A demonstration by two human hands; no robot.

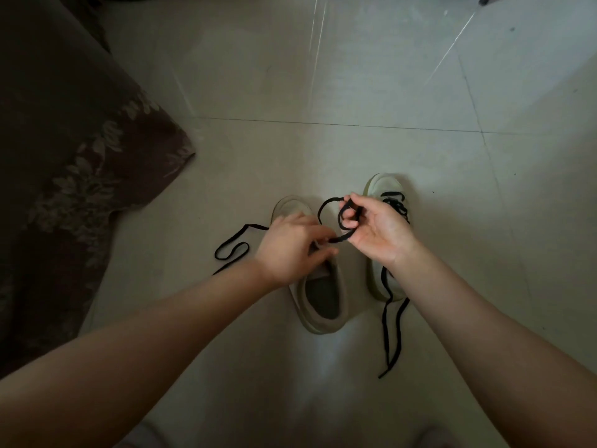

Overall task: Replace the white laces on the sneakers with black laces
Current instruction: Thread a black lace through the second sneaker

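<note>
Left hand hid left sneaker's eyelets, pinching black lace | right hand curled round its loops mid-frame | right sneaker half covered, laced black

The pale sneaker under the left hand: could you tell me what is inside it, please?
The pale sneaker's opening shows only a dark insole. The left hand covers the tongue and eyelets, so any threaded lace there is hidden.
</note>
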